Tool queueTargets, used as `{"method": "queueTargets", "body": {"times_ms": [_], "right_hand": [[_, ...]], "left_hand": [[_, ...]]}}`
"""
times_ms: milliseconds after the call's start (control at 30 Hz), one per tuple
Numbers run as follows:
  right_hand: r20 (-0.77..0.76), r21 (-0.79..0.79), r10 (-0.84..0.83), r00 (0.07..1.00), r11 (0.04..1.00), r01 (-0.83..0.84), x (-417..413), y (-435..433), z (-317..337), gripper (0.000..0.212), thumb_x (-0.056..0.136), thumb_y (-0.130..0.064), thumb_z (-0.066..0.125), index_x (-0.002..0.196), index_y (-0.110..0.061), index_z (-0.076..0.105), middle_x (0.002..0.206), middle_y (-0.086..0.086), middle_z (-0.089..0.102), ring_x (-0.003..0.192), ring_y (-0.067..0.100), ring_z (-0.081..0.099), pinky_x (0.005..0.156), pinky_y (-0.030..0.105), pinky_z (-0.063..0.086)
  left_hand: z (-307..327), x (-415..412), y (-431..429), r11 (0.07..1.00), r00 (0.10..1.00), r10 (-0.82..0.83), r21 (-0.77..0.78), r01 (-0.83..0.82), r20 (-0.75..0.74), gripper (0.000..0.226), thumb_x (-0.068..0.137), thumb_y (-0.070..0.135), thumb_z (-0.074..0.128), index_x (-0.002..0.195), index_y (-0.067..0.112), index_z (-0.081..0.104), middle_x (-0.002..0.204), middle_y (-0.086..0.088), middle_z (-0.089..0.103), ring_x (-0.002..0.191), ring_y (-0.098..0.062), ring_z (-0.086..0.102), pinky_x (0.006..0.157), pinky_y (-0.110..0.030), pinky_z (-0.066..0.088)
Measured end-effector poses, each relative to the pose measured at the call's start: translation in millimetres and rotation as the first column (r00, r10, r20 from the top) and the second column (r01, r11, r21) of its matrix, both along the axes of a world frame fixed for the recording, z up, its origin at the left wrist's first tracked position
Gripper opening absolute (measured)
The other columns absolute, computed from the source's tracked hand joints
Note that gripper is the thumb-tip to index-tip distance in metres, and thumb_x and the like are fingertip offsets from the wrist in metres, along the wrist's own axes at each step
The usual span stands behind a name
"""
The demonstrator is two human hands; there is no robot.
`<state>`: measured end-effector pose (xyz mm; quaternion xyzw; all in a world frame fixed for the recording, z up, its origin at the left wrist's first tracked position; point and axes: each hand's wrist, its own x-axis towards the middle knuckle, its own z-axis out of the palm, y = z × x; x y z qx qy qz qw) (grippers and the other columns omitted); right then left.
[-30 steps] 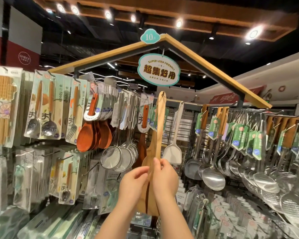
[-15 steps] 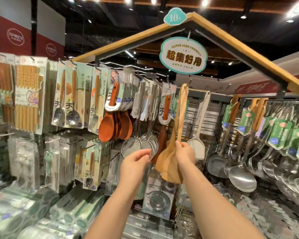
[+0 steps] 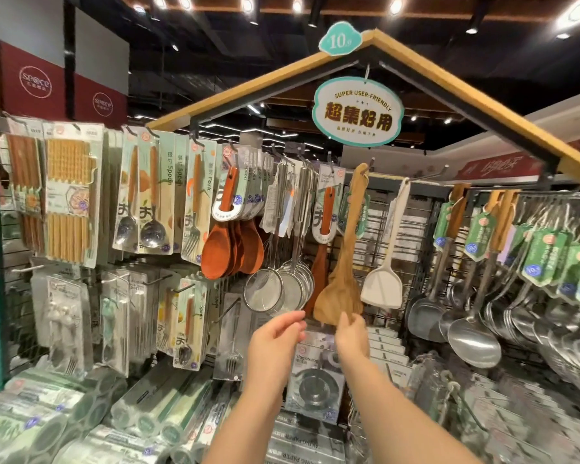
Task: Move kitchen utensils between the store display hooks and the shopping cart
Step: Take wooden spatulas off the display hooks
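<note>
A light wooden spatula (image 3: 344, 262) hangs from a display hook (image 3: 369, 167) in the middle of the rack, blade down. My right hand (image 3: 352, 333) is just below the blade, fingers relaxed, its fingertips at the blade's lower edge. My left hand (image 3: 277, 339) hovers to the left of it, below the mesh strainers (image 3: 275, 293), fingers loosely spread and holding nothing. No shopping cart is in view.
Red-brown wooden spoons (image 3: 230, 246) and packaged spoons and forks (image 3: 154, 202) hang on the left. A white spatula (image 3: 384, 283) and steel ladles (image 3: 471, 333) hang on the right. Packaged goods (image 3: 315, 380) lie on the shelf below my hands. A sign (image 3: 357, 112) hangs overhead.
My right hand has let go of the wooden spatula's handle and dropped below its blade; the spatula now hangs free on the hook. My left hand has lowered too.
</note>
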<state>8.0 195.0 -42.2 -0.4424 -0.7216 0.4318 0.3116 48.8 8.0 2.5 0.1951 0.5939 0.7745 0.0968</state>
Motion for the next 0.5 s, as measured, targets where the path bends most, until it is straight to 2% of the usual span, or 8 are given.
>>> {"method": "queueTargets", "body": {"times_ms": [133, 233, 333, 500], "right_hand": [[-0.171, -0.109, -0.009, 0.985, 0.994, -0.010, 21, -44, -27, 0.039, 0.101, -0.034, 0.036, 0.132, -0.013, 0.047, 0.134, 0.009, 0.053, 0.119, 0.029, 0.052, 0.102, 0.039, 0.040], [-0.245, -0.079, 0.022, 0.969, 0.996, -0.043, 46, -73, -35, 0.036, 0.100, -0.029, 0.041, 0.131, -0.013, 0.049, 0.133, 0.007, 0.055, 0.118, 0.025, 0.053, 0.099, 0.036, 0.041], [-0.237, -0.021, 0.078, 0.968, 0.996, -0.086, 79, -97, -31, 0.034, 0.099, -0.027, 0.044, 0.132, -0.018, 0.048, 0.133, 0.001, 0.055, 0.118, 0.020, 0.052, 0.097, 0.033, 0.041], [-0.173, 0.099, 0.071, 0.982, 0.994, -0.055, 149, -134, -13, 0.036, 0.096, -0.029, 0.048, 0.132, -0.024, 0.047, 0.131, -0.005, 0.055, 0.118, 0.017, 0.052, 0.096, 0.030, 0.041]], "left_hand": [[-3, 19, -2, 0.999, 0.999, -0.038, -0.007, 0.039, 0.018, 0.023, 0.093, 0.005, 0.051, 0.104, 0.018, 0.067, 0.095, 0.004, 0.070, 0.082, -0.003, 0.063, 0.057, -0.006, 0.046], [-7, 33, -11, 0.998, 0.998, -0.058, -0.023, 0.058, 0.010, 0.022, 0.093, 0.008, 0.051, 0.103, 0.020, 0.066, 0.094, 0.008, 0.069, 0.084, -0.002, 0.062, 0.057, -0.007, 0.046], [-14, 50, -22, 0.998, 0.998, -0.069, -0.013, 0.069, 0.002, 0.021, 0.093, 0.008, 0.052, 0.100, 0.021, 0.066, 0.090, 0.009, 0.069, 0.077, 0.002, 0.062, 0.058, -0.007, 0.046], [-29, 84, -33, 0.990, 0.990, -0.138, 0.040, 0.137, 0.021, 0.019, 0.092, 0.003, 0.052, 0.103, 0.011, 0.066, 0.085, 0.002, 0.067, 0.060, 0.007, 0.060, 0.054, -0.005, 0.043]]}}
